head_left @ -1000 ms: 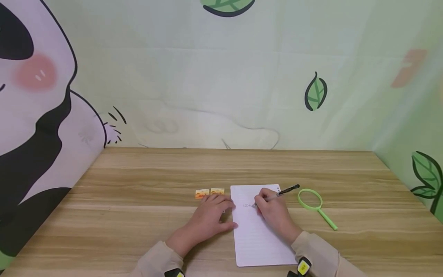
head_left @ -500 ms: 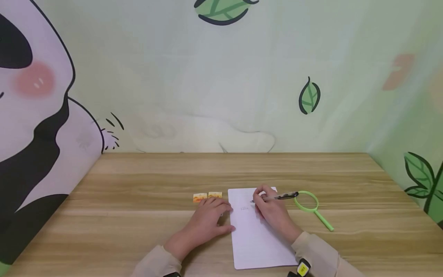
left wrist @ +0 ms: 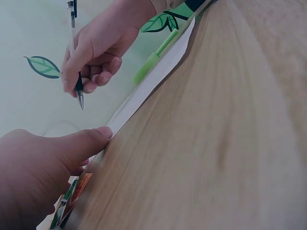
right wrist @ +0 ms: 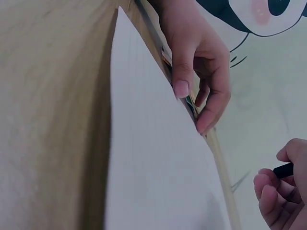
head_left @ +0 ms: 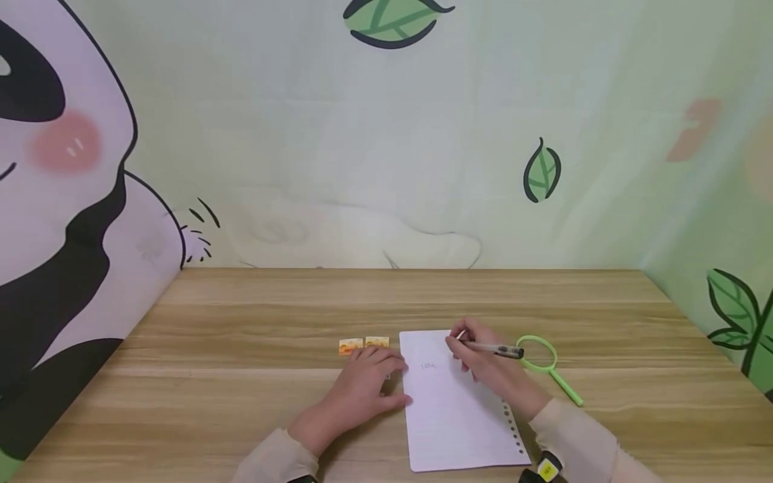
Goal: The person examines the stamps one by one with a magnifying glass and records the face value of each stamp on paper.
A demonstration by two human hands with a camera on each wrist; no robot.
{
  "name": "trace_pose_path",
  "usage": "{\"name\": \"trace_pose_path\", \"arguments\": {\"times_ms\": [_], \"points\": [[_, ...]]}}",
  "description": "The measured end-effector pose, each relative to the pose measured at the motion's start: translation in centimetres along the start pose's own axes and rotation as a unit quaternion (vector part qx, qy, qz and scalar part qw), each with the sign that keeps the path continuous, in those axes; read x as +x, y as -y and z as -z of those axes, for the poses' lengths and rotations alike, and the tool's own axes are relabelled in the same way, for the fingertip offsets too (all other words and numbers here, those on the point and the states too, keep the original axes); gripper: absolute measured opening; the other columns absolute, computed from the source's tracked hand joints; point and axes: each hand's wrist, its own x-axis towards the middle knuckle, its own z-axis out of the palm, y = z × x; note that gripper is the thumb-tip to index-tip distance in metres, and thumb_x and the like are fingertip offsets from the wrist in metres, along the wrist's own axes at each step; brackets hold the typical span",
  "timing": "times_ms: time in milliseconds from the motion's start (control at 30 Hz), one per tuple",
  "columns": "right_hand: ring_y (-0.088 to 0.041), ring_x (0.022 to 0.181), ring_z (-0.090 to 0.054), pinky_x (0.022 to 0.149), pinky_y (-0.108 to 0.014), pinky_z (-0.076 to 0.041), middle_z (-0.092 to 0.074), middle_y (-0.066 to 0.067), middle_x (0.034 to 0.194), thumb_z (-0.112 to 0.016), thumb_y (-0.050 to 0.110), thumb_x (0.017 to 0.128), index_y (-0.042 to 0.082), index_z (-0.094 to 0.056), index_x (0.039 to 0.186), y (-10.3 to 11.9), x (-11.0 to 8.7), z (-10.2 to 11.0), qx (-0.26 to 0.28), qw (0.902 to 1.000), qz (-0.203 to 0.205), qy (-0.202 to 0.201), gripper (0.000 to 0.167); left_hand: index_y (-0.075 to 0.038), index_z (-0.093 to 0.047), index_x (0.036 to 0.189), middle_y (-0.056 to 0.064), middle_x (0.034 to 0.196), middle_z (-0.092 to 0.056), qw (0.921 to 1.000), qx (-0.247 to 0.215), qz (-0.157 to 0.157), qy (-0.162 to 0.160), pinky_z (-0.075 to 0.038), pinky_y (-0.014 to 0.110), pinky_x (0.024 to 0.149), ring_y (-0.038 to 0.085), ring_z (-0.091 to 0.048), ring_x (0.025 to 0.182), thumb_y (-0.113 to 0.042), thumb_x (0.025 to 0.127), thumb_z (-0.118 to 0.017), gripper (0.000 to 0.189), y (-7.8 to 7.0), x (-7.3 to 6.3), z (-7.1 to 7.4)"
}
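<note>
A sheet of lined loose-leaf paper (head_left: 453, 429), with punched holes along its right edge, lies on the table. A short line of handwriting (head_left: 429, 366) shows near its upper left. My right hand (head_left: 492, 365) grips a clear-barrelled pen with a black cap end (head_left: 501, 349); in the left wrist view the pen's tip (left wrist: 80, 101) is above the paper, not touching it. My left hand (head_left: 359, 382) rests at the sheet's left edge, thumb and fingertips touching it, fingers loosely bent. Small printed cards (head_left: 350, 347) lie beside and partly under its fingers.
A green magnifying glass (head_left: 564, 387) lies on the wooden table (head_left: 241, 396) just right of the sheet. A printed cloth backdrop (head_left: 362, 134) with a panda and leaves stands behind and beside the table.
My right hand has lifted the pen off the writing and moved to the right, uncovering the sheet's punched edge. The pen now lies flatter. My left hand stays on the sheet's edge.
</note>
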Motion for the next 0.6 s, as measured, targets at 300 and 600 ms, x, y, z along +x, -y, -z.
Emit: {"name": "trace_pose_path", "arguments": {"times_ms": [300,600], "points": [[-0.013,0.051,-0.052,0.043,-0.023,-0.042,-0.06,-0.007,0.069,-0.06,0.027,0.094,0.007,-0.055,0.1,0.0,-0.2,1.7,-0.049,0.9986,0.012,0.013,0.02,-0.013,-0.066,0.113,0.002,0.122,-0.063,1.0,0.005,-0.003,-0.007,-0.041,0.049,0.104,0.023,-0.053,0.117,-0.044,0.08,-0.073,0.046,0.0,0.1,-0.1],[-0.005,0.045,-0.045,0.038,-0.021,-0.041,-0.052,-0.001,0.059,-0.067,0.019,0.09,0.006,-0.06,0.097,0.0,-1.0,3.4,-0.123,0.9885,0.088,0.006,0.017,-0.013,-0.067,0.113,0.001,0.122,-0.063,1.0,0.005,-0.004,-0.005,-0.041,0.047,0.104,0.022,-0.053,0.117,-0.043,0.08,-0.073,0.046,0.1,0.0,-0.1]]}}
